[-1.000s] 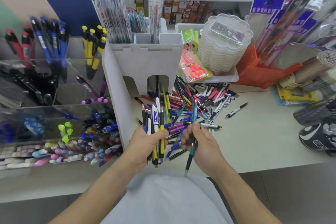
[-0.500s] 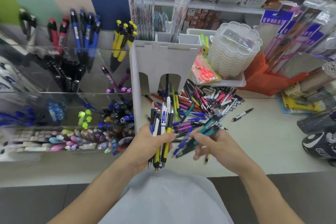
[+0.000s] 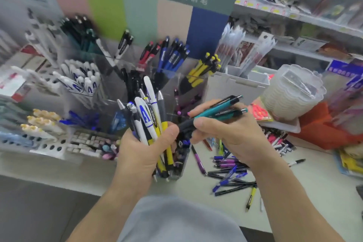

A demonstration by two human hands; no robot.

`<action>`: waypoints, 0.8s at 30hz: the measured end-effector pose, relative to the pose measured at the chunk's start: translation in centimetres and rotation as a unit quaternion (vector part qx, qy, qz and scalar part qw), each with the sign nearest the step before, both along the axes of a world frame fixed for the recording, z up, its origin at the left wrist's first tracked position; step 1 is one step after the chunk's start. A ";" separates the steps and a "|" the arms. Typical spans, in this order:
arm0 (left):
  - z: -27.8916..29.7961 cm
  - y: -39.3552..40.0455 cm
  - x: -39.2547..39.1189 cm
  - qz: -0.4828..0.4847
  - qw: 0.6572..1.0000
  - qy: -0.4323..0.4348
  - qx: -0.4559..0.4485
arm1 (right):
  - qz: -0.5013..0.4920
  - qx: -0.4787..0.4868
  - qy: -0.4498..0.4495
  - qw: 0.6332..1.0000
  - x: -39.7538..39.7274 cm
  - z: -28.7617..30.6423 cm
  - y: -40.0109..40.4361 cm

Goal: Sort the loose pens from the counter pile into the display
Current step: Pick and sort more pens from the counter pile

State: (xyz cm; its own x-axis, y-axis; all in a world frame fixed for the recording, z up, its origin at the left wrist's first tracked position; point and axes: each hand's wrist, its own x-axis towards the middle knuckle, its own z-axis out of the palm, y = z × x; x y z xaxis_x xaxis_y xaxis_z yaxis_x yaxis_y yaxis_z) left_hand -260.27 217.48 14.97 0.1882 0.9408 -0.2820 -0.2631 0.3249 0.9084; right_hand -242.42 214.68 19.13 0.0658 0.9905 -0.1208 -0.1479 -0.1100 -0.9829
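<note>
Above the counter pile, the right hand now pinches 2 teal pens, up from 1 a second ago, while the left hand grips a mixed bundle; the view has swung toward the display, so slotting seems next.

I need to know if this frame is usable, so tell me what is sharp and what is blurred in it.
Head view: both hands are fairly sharp, the left hand gripping a pen bundle, the right hand holding teal pens; the display and shelves are smeared by motion blur; edges bow from the wide-angle lens; lighting is even, with no strong glare.
</note>
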 end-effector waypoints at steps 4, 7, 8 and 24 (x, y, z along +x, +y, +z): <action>0.1 1.1 -2.0 0.026 0.999 -0.018 -0.028 | 0.052 -0.025 -0.006 0.998 -1.9 0.5 2.3; 0.8 2.4 -3.4 0.031 0.998 -0.057 -0.026 | 0.012 0.010 -0.027 1.000 -3.3 1.1 4.2; 1.0 3.0 -3.8 0.038 0.997 -0.065 -0.021 | -0.007 0.025 -0.044 0.999 -3.8 1.3 4.9; -0.1 8.9 -9.6 0.167 0.985 -0.038 -0.026 | -0.042 0.211 -0.470 0.856 -14.7 3.1 23.6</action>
State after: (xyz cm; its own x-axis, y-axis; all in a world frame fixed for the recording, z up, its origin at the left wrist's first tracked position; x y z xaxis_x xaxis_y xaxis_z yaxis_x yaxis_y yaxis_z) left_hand -269.90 226.36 14.89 -0.1071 0.9381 -0.3293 -0.4306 0.2548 0.8658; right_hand -257.12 238.32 22.23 0.0109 0.9202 0.3914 0.7397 0.2560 -0.6224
